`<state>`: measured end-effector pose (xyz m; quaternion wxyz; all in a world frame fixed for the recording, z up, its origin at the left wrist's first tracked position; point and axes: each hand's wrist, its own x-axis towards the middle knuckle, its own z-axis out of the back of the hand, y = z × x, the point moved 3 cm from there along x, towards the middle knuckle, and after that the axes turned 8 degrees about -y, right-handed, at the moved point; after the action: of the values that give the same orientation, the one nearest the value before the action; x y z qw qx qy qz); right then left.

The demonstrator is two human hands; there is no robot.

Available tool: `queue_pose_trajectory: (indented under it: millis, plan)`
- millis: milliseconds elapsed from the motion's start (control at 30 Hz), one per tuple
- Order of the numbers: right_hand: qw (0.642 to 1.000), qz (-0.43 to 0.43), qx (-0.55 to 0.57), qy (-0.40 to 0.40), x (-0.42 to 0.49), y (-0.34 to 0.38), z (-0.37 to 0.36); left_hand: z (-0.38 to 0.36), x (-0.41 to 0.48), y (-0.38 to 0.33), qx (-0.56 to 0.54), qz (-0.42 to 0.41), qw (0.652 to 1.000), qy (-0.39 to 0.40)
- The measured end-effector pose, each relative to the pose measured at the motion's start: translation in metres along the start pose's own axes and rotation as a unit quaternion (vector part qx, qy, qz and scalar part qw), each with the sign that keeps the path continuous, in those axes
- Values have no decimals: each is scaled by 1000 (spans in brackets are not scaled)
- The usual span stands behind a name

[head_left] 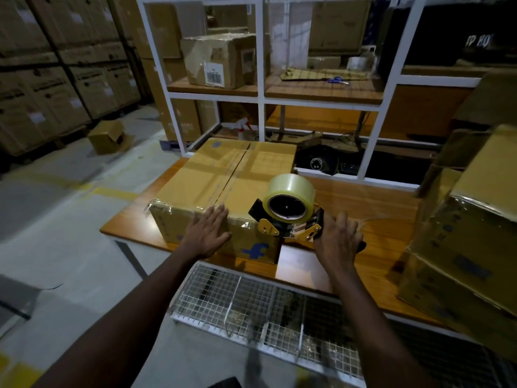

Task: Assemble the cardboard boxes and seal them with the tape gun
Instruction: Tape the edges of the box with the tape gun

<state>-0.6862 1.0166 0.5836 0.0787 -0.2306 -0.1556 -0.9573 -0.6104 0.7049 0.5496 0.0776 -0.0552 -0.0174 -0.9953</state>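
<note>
A closed brown cardboard box (223, 177) with a blue logo on its near side lies on the wooden table (363, 208). Clear tape runs along its top seam and over the near edge. My left hand (208, 232) lies flat, fingers spread, on the box's near top edge and front face. A tape gun (288, 211) carrying a large roll of clear tape stands at the box's near right corner. My right hand (340, 239) is wrapped around the gun's black handle, just right of the roll.
A stack of taped cardboard boxes (470, 242) fills the table's right side. A white shelf frame (261, 79) behind holds a box, blue scissors (337, 80) and a spray bottle. Wire mesh bins (251, 303) hang below the table's front edge. Stacked cartons line the left wall.
</note>
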Motion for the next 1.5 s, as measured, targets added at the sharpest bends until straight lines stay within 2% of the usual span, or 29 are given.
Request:
queue_pose_trajectory:
  millis: [133, 300, 567, 833, 967, 1167, 1500]
  plan:
    - [1000, -1, 6, 2, -1, 0, -1, 4, 1, -6, -5, 27, 1000, -11]
    - [1000, 12, -1, -11, -1, 0, -1, 5, 7, -51, 0, -65, 998, 8]
    - [1000, 1, 13, -5, -6, -8, -1, 1, 5, -50, 8, -64, 998, -3]
    - [998, -61, -8, 18, -21, -65, -16, -1, 6, -53, -20, -46, 999, -13]
    - [995, -75, -19, 63, -33, -45, -28, -3, 8, -54, -28, -46, 998, -14]
    - [988, -129, 23, 86, -44, -26, -41, -9, 7, -58, -15, -42, 999, -19]
    - [954, -244, 75, 160, -61, 2, -45, -9, 8, -60, -19, -23, 999, -20]
